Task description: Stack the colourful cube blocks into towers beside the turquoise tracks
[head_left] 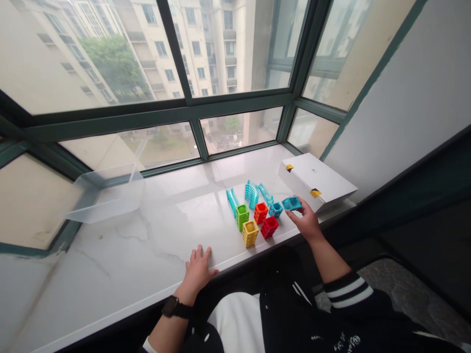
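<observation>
My right hand (306, 219) is shut on a teal magnetic toy block (292, 203), pinching it by the edge just above the white marble sill (147, 235). Close to its fingers stand a small teal block (275, 210) and a red lattice block (270, 227). Further left are an orange lattice block (261, 213), a green one (242, 216) and a yellow one (250, 233). Curved translucent teal track pieces (252, 194) stand behind them. My left hand (198, 268) lies open on the sill's front edge, fingers spread, touching no block.
A white cardboard box (316, 180) with yellow-and-black tape marks lies on the sill at the right. A clear plastic tub (105, 193) sits at the left, against the window. Green-framed window panes (235, 100) run along the back, and a white wall (397, 98) closes the right side.
</observation>
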`<action>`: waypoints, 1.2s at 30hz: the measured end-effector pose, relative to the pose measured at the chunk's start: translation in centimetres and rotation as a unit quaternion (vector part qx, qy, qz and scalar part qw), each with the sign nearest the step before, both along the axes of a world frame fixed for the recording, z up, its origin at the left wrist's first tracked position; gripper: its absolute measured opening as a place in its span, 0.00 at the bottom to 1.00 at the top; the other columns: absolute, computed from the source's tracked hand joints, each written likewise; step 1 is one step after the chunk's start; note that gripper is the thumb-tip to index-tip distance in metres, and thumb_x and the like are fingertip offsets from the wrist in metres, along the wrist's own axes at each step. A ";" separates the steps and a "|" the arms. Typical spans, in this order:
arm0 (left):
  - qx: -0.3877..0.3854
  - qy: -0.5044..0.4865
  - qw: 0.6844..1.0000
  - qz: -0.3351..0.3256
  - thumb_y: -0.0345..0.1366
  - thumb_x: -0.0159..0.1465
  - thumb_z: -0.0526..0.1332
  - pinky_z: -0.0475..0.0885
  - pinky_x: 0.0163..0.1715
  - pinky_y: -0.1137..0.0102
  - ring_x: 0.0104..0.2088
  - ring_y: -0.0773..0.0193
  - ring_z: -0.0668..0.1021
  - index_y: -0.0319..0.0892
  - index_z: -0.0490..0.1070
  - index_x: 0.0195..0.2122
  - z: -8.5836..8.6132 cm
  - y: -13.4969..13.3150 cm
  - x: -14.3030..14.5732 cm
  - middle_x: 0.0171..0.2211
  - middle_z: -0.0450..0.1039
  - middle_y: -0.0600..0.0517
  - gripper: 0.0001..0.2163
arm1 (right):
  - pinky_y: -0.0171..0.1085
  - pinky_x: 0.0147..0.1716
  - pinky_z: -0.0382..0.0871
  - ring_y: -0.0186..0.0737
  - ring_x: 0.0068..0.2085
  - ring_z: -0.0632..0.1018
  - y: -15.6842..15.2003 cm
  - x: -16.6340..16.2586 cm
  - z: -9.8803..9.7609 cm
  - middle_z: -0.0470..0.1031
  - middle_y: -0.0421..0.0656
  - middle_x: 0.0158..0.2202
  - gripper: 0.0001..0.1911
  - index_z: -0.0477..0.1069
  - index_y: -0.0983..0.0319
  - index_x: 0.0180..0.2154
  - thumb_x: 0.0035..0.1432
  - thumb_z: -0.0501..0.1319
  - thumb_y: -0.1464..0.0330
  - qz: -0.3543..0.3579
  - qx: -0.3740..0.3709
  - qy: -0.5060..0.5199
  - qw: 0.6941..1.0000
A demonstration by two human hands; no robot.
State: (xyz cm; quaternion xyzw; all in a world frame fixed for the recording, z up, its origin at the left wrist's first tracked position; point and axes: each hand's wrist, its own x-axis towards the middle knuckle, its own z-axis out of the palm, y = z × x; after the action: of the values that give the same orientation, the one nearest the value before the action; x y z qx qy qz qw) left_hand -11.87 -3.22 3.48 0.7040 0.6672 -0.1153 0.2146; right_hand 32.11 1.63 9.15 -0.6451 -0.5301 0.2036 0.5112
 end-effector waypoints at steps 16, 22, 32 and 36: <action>-0.006 0.005 1.000 0.013 0.39 0.58 0.71 0.57 0.66 0.37 0.77 0.31 0.49 0.48 0.54 0.75 -0.8 -0.1 0.0 0.79 0.38 0.33 0.44 | 0.55 0.57 0.78 0.56 0.53 0.83 4.1 0.1 -3.6 0.79 0.52 0.60 0.40 0.70 0.60 0.66 0.55 0.70 0.53 0.028 -0.069 -0.072 0.995; -0.008 0.000 1.000 0.017 0.38 0.57 0.71 0.57 0.67 0.36 0.77 0.30 0.49 0.47 0.55 0.75 -0.4 -0.1 0.1 0.79 0.39 0.33 0.45 | 0.55 0.59 0.77 0.55 0.54 0.83 5.1 0.2 -5.3 0.80 0.52 0.59 0.39 0.70 0.61 0.66 0.56 0.70 0.54 0.045 -0.081 -0.072 0.993; -0.016 0.026 0.999 0.013 0.40 0.58 0.72 0.59 0.67 0.40 0.77 0.33 0.50 0.47 0.54 0.75 0.1 0.0 0.4 0.79 0.39 0.34 0.46 | 0.53 0.54 0.82 0.52 0.49 0.84 5.5 0.1 -6.8 0.79 0.51 0.58 0.38 0.70 0.58 0.64 0.54 0.70 0.55 0.058 -0.060 -0.032 0.996; -0.022 0.025 0.999 0.013 0.40 0.58 0.72 0.59 0.67 0.39 0.77 0.33 0.49 0.48 0.54 0.75 0.0 0.0 0.4 0.79 0.39 0.35 0.46 | 0.54 0.54 0.82 0.53 0.49 0.84 5.6 0.3 -7.1 0.78 0.52 0.58 0.38 0.70 0.58 0.64 0.55 0.70 0.54 0.053 -0.057 -0.035 0.996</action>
State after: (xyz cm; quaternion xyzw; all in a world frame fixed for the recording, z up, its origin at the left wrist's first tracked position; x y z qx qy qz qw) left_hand -11.49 -3.20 3.49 0.6873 0.6788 -0.1449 0.2143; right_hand 32.43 7.21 2.00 -0.6505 -0.5687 0.2379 0.4436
